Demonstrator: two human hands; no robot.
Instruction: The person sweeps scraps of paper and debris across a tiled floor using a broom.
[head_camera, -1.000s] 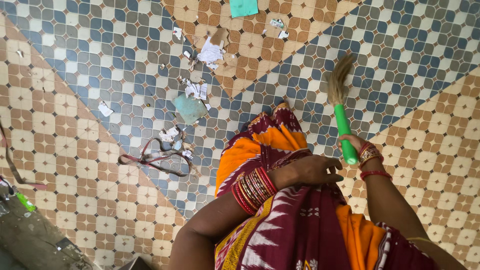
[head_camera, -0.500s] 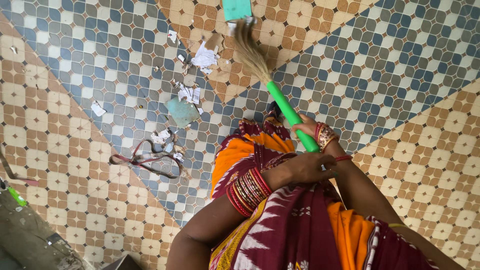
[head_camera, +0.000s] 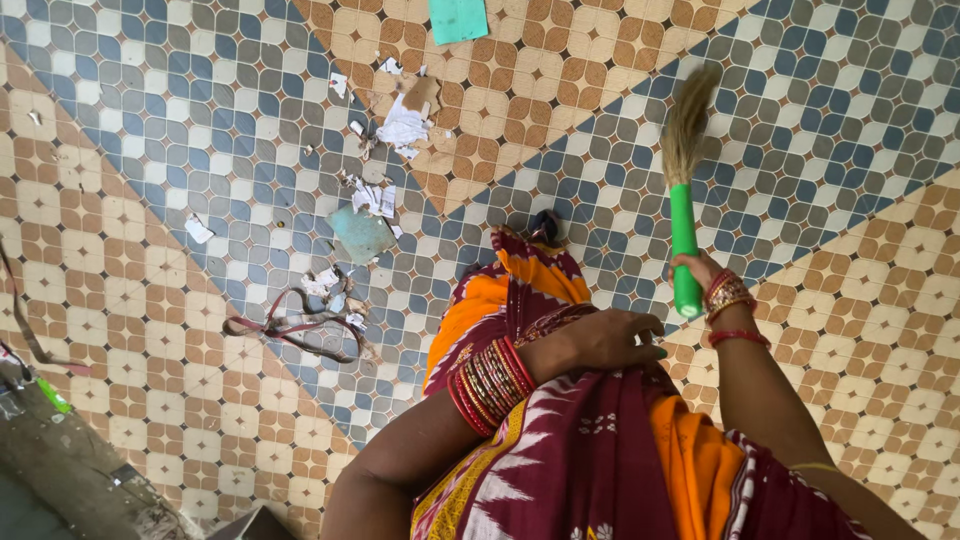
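Note:
My right hand (head_camera: 706, 278) grips the green handle of a short broom (head_camera: 684, 215), whose straw head points up and away, to the right of the litter. My left hand (head_camera: 612, 340) rests on the maroon and orange sari cloth (head_camera: 560, 420) at my waist, fingers bent and pressed on the fabric. Torn white paper scraps (head_camera: 404, 125) lie on the patterned tile floor (head_camera: 180, 330) at upper middle, with a pale teal card (head_camera: 360, 233) below them and a dark red strap (head_camera: 290, 328) further down left.
A green sheet (head_camera: 458, 18) lies at the top edge. More small paper bits (head_camera: 198, 230) are scattered to the left. A grimy grey ledge (head_camera: 60, 470) with a small green item (head_camera: 52, 395) runs along the bottom left corner.
The broom swung left across the scraps near the top, then back to the right and upright. Small paper bits near the top shifted left. My left hand stayed on the cloth.

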